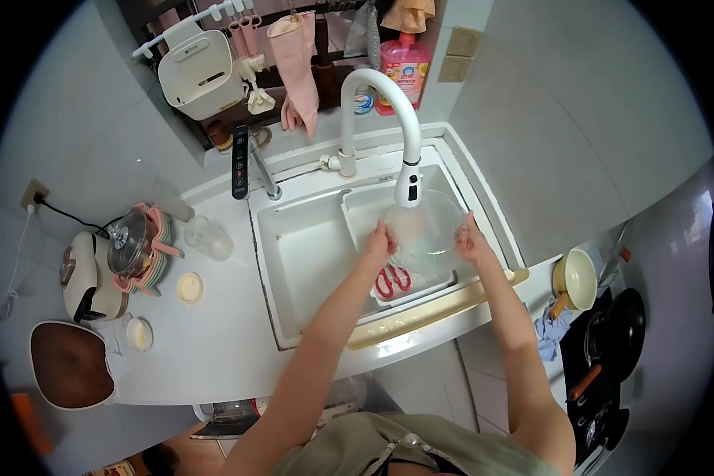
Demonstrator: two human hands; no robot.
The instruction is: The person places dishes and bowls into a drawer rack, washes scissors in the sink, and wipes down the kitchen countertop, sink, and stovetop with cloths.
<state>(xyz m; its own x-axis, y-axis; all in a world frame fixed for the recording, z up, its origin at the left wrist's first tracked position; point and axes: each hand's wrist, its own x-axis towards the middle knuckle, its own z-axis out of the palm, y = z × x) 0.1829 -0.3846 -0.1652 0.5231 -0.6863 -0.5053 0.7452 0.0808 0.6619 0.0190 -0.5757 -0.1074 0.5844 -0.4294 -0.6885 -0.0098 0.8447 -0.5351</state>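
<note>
Between my two hands a clear, see-through bowl (440,226) is held by its sides under the white faucet (411,151). My left hand (382,243) pinches the bowl's left edge, and my right hand (470,238) grips its right edge. Water seems to be running from the spout into it, though the stream is blurred. Below the bowl, near my left wrist, lie scissors with red handles (393,281) in a white basket (357,208) set in the right part of the sink (301,262).
Left on the counter stand a clear jar (209,238), a round lid (190,288), a small white cup (139,335) and a glass-lidded pot (131,244). Pink gloves (293,67) hang behind the sink. A cream saucepan (577,279) and a black pan (623,333) are at right.
</note>
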